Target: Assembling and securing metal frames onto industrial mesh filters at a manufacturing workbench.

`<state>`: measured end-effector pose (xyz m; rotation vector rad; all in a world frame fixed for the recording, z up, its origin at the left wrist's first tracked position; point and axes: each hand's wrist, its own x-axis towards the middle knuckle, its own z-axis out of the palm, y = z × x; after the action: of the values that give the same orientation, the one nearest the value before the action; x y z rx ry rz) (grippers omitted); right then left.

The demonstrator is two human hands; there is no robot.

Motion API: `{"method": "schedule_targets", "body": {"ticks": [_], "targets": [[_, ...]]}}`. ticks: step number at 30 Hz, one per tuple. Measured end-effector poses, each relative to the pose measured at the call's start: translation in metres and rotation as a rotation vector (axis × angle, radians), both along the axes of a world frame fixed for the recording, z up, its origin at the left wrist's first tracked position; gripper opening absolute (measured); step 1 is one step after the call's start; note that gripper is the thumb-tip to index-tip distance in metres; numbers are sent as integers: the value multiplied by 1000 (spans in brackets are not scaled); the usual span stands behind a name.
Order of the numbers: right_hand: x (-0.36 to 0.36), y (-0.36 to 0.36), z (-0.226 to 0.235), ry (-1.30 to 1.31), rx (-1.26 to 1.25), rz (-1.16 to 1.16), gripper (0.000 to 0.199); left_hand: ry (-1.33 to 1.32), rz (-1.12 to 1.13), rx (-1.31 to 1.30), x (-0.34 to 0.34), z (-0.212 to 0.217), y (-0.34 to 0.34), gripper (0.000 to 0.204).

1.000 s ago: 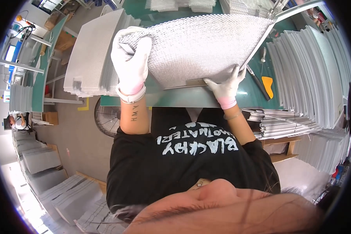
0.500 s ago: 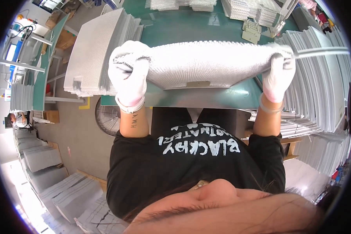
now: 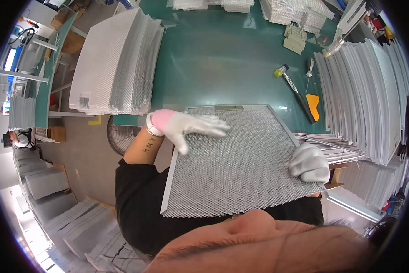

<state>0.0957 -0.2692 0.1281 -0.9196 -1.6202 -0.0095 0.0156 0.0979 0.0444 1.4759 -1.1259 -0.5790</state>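
Watching through the head camera, I have a green table [image 3: 204,63] spread across the upper middle, with a tall stack of framed panels [image 3: 356,95] along its right side and a stack of mesh sheets [image 3: 111,59] on its left. The silver mesh panel [image 3: 240,168] has its far end over the table's near edge and its near end over the person's lap; metal edging runs along its left, far and part of its right side. A pale metal strip [image 3: 355,205] slants out from below the right hand [image 3: 310,163], whose gloved fingers are curled tight at the panel's right edge; I can't tell exactly what they pinch. I see the gloved left hand [image 3: 186,127] spread wide over the mesh near the far left corner, thumb apart. Beyond the panel, to the right, lie a mallet [image 3: 300,96], a pale green plate [image 3: 295,38], an orange flat piece [image 3: 312,107] and a white-handled tool [image 3: 310,66].
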Motion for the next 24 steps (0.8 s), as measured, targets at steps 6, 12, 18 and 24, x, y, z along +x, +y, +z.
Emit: {"method": "schedule_targets", "body": {"ticks": [6, 12, 18, 24], "targets": [[6, 1, 2, -6, -91, 177, 46, -45, 159, 472, 5, 17, -15, 87], [-2, 0, -5, 25, -24, 73, 65, -65, 264, 613, 1, 12, -26, 77], [-16, 12, -13, 85, 167, -50, 70, -97, 249, 660, 5, 19, -32, 68], [-14, 16, -26, 148, 208, -46, 52, -76, 270, 700, 3, -1, -27, 65]]}}
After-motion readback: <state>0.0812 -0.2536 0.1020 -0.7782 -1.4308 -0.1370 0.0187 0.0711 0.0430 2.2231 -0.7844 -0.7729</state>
